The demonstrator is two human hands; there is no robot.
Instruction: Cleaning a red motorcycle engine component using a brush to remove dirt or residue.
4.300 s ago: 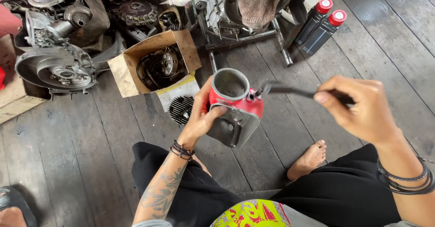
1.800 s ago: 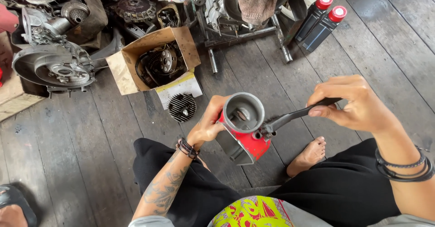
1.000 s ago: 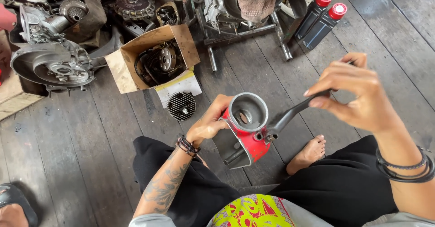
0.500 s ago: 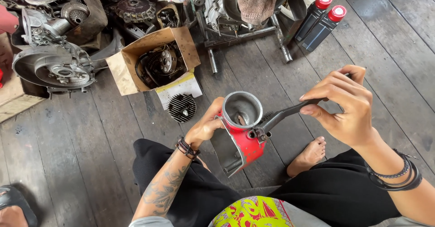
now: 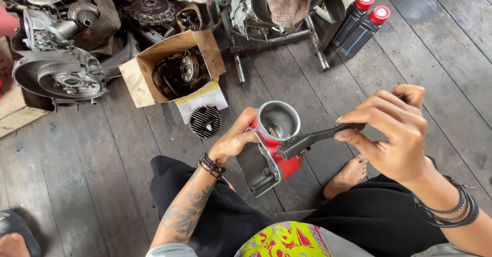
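My left hand grips a red engine cylinder by its side, holding it above my lap with the grey open bore facing up. My right hand pinches the handle of a black brush. The brush head rests against the cylinder's rim on the right side. I sit on the wooden floor in black trousers, with a bare foot showing under the cylinder.
A cardboard box with an engine part stands ahead. A finned cylinder head lies on white paper. An engine casing and more parts sit at far left. Two dark bottles with red caps stand at back right.
The cylinder has been turned and tilted in my left hand. The brush has stayed at the rim, and my right hand has shifted slightly while working the brush along it.
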